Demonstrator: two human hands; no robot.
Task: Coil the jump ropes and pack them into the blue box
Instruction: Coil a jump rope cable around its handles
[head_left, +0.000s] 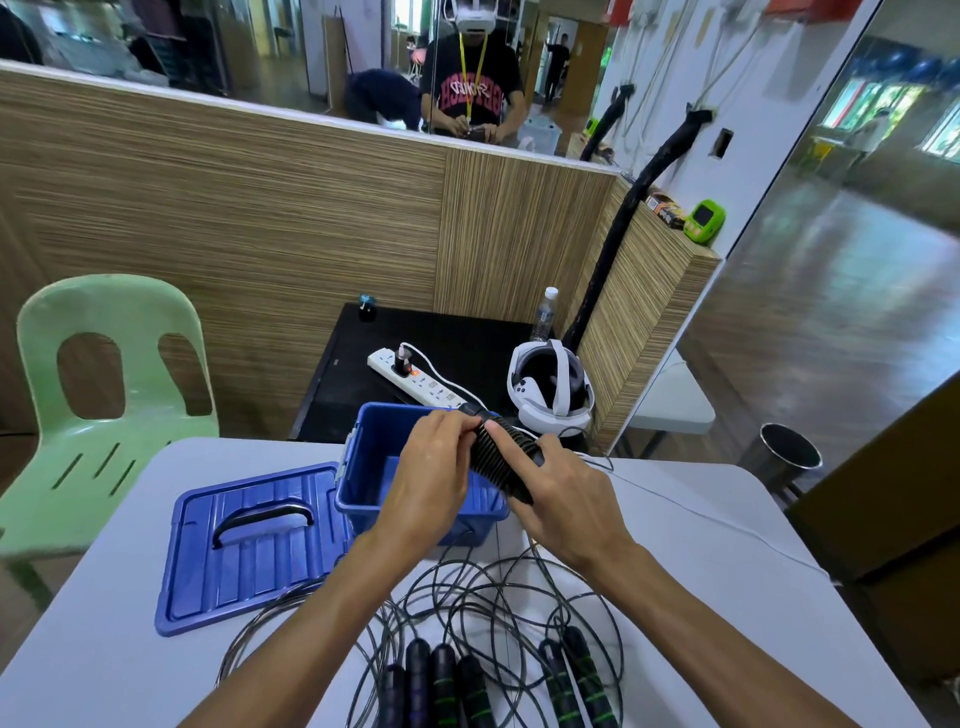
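Both hands hold one bundle (506, 457) above the open box (363, 457): a pair of rope handles with cord wound tightly round them, so it looks like a ribbed black cylinder. Its long axis slants from the far end, by the left hand (434, 467), down toward the near right, where the right hand (563, 499) takes it. The left fingers (457, 434) curl over the far end and pinch it; the right fingers (524, 457) wrap the lower part, with the thumb along its side. The bundle hangs over the box's right rim, with the box cavity just below and to the left, so lowering it in looks like a short drop leftward, and the left hand is the nearer one to the opening. Whether the cord's end is tucked I cannot tell.

The box stands at the far middle of the surface (701, 545), its lid (249, 545) flat just beside it on the left. Along the near edge lie the remaining ropes (493, 597) in loose, overlapping loops, their handles (441, 686) side by side, black with green bands. These are not yet coiled.

Beyond the far edge sit a low black table with a power strip (415, 376) and a headset (550, 387); a green chair (109, 389) stands to the left, and a mirror runs above the wood panelling.
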